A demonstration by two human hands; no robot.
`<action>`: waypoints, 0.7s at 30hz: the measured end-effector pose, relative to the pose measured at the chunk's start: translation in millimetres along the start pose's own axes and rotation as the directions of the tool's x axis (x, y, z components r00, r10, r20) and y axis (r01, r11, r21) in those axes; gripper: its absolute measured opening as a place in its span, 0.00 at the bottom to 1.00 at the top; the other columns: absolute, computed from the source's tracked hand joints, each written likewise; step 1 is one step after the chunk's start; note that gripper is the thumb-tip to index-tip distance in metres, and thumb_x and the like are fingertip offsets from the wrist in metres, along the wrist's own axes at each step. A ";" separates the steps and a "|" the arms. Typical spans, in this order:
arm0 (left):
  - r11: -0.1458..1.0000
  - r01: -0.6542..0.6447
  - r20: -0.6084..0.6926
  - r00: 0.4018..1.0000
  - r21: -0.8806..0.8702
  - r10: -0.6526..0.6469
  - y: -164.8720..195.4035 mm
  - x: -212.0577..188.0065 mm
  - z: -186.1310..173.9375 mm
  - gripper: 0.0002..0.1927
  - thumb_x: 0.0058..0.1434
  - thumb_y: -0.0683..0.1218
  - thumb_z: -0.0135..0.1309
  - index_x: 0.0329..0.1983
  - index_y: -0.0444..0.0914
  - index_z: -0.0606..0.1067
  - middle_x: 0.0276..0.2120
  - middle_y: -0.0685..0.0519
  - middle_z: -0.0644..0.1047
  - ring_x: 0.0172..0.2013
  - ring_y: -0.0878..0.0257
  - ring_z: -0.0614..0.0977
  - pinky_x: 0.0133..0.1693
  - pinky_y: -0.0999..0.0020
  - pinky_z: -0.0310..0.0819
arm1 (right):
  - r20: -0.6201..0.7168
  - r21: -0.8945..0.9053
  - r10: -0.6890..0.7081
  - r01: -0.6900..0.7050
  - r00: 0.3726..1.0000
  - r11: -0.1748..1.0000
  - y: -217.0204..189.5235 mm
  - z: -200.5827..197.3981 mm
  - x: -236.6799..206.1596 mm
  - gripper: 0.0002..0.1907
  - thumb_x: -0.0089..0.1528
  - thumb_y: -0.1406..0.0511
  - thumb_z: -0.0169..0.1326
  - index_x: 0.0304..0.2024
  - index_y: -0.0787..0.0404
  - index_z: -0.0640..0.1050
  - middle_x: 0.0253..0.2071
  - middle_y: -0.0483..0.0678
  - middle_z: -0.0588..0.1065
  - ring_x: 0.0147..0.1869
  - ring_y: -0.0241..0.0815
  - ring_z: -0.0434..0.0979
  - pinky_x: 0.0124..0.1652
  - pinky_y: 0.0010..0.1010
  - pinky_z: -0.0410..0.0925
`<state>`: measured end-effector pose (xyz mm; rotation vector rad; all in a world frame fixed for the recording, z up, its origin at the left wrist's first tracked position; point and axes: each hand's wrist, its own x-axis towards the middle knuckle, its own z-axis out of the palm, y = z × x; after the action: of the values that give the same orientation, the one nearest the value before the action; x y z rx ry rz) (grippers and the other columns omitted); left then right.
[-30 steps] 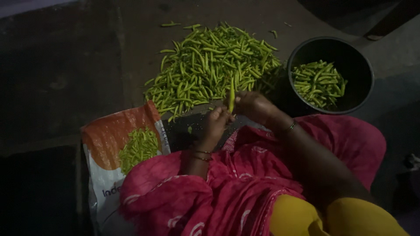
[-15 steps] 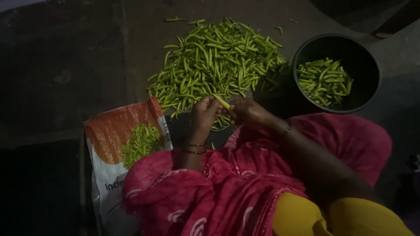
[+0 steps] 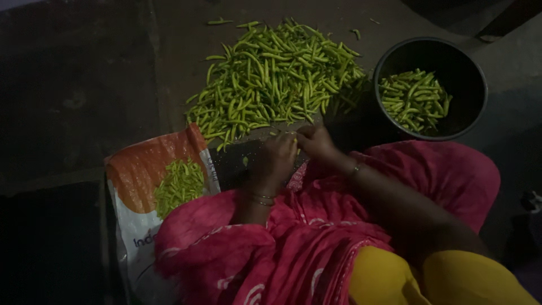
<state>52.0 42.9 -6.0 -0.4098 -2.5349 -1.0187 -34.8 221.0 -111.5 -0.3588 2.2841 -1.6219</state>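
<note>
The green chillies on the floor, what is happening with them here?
A person sitting on the floor works with both hands close together at the near edge of a big pile of green chillies. The left hand and the right hand pinch something small between them; it is too dark to see exactly what. A black bucket on the right holds some chillies, and a smaller heap of green pieces lies on an orange and white sack on the left.

The left hand (image 3: 275,159) and right hand (image 3: 317,142) are meeting over something green and too small to make out — the fingers are covering it, so either grip is staying unclear. The printed sack (image 3: 148,214) is running off the bottom edge, and dim light is swallowing the floor (image 3: 68,101) — its far corners are blurring into black.
</note>
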 end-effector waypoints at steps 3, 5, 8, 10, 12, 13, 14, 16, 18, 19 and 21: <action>0.995 -0.087 0.033 0.996 0.056 0.085 -7.6 -5.3 11.3 0.11 0.65 0.43 0.53 0.47 0.31 0.77 0.41 0.41 0.79 0.41 0.42 0.81 0.44 0.51 0.77 | -0.011 -0.475 -0.333 0.289 0.943 0.831 10.5 4.5 -0.1 0.09 0.59 0.64 0.58 0.33 0.65 0.82 0.32 0.52 0.79 0.35 0.50 0.79 0.36 0.38 0.72; 0.987 0.162 0.003 0.987 0.023 -0.162 -18.7 -3.9 26.6 0.10 0.64 0.44 0.55 0.43 0.33 0.79 0.38 0.39 0.79 0.38 0.40 0.81 0.39 0.50 0.75 | 0.227 -0.732 -0.444 0.453 0.867 0.509 8.5 6.6 -7.0 0.08 0.54 0.65 0.59 0.31 0.64 0.82 0.35 0.56 0.78 0.38 0.57 0.78 0.37 0.43 0.72; 0.892 0.413 -0.094 0.896 -0.185 -0.434 -48.9 -7.4 31.9 0.09 0.61 0.45 0.56 0.37 0.32 0.77 0.33 0.38 0.80 0.34 0.42 0.82 0.38 0.51 0.77 | 0.463 -0.826 -0.302 0.529 0.833 0.193 -7.9 -6.5 -19.5 0.10 0.53 0.64 0.57 0.32 0.65 0.81 0.37 0.57 0.76 0.42 0.56 0.76 0.36 0.45 0.71; 0.806 0.550 -0.054 0.818 -0.218 -0.572 -67.9 -7.6 30.9 0.10 0.61 0.45 0.55 0.39 0.32 0.76 0.32 0.38 0.80 0.33 0.43 0.82 0.38 0.51 0.77 | 0.311 -0.924 -0.294 0.361 0.904 0.130 -26.8 -30.9 -13.3 0.10 0.58 0.63 0.55 0.36 0.64 0.80 0.38 0.56 0.74 0.42 0.53 0.74 0.38 0.46 0.70; 0.691 0.720 0.074 0.694 -0.060 -0.716 -73.7 -19.0 30.4 0.13 0.63 0.45 0.52 0.47 0.33 0.77 0.34 0.36 0.79 0.32 0.41 0.82 0.36 0.49 0.76 | 0.116 -0.933 -0.472 -0.067 0.874 -0.353 -43.7 -83.4 -7.8 0.13 0.62 0.60 0.52 0.42 0.63 0.79 0.41 0.54 0.74 0.42 0.48 0.72 0.44 0.39 0.68; 0.721 0.690 0.075 0.717 0.059 -0.693 -73.4 -20.3 33.3 0.12 0.63 0.45 0.53 0.44 0.33 0.78 0.36 0.36 0.80 0.36 0.40 0.82 0.39 0.49 0.75 | -0.097 -0.989 -0.390 -0.134 0.916 -0.069 -53.0 -114.8 4.9 0.17 0.66 0.57 0.52 0.43 0.65 0.78 0.41 0.58 0.74 0.42 0.54 0.73 0.41 0.46 0.67; 0.742 0.646 0.076 0.743 0.177 -0.665 -72.3 -20.9 35.8 0.10 0.63 0.45 0.55 0.42 0.34 0.79 0.37 0.37 0.80 0.39 0.40 0.81 0.42 0.49 0.75 | -0.282 -0.950 -0.251 -0.232 0.926 0.210 -59.4 -144.7 15.9 0.21 0.70 0.54 0.52 0.44 0.67 0.78 0.41 0.62 0.74 0.43 0.59 0.73 0.38 0.52 0.66; 0.804 0.541 0.061 0.819 0.245 -0.570 -70.1 -19.6 38.2 0.10 0.61 0.44 0.56 0.42 0.34 0.80 0.40 0.37 0.80 0.42 0.39 0.81 0.44 0.48 0.75 | -0.294 -0.938 -0.578 -0.347 0.761 0.021 -54.9 -171.0 26.0 0.20 0.68 0.49 0.49 0.42 0.59 0.77 0.41 0.55 0.75 0.43 0.52 0.75 0.39 0.48 0.68; 0.891 0.427 0.011 0.901 0.154 -0.434 -67.7 -17.9 37.5 0.16 0.55 0.42 0.55 0.47 0.34 0.79 0.41 0.36 0.80 0.43 0.38 0.80 0.45 0.48 0.74 | -0.192 -0.858 -0.831 -0.501 0.523 -0.117 -38.3 -185.6 36.4 0.20 0.66 0.45 0.46 0.39 0.51 0.75 0.41 0.48 0.75 0.43 0.45 0.76 0.41 0.43 0.70; 0.875 0.466 0.019 0.881 0.131 -0.473 -65.9 -16.4 38.5 0.17 0.57 0.42 0.55 0.50 0.34 0.79 0.43 0.36 0.80 0.43 0.38 0.80 0.45 0.48 0.74 | -0.258 -0.931 -0.691 -0.364 0.675 -0.007 -22.8 -176.0 42.0 0.17 0.66 0.49 0.47 0.40 0.53 0.76 0.41 0.50 0.76 0.42 0.48 0.76 0.41 0.44 0.70; 0.830 0.549 0.044 0.831 0.094 -0.555 -62.8 -13.8 41.4 0.19 0.61 0.42 0.53 0.56 0.34 0.77 0.45 0.34 0.79 0.44 0.37 0.79 0.44 0.48 0.73 | -0.247 -0.941 -0.321 -0.147 0.914 0.305 16.7 -132.8 54.1 0.13 0.66 0.57 0.48 0.41 0.58 0.78 0.40 0.55 0.77 0.41 0.53 0.77 0.39 0.46 0.71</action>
<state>29.5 26.8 -77.3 0.3524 -2.8140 -1.0984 -137.2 320.9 -92.5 -0.4225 3.3972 -0.0304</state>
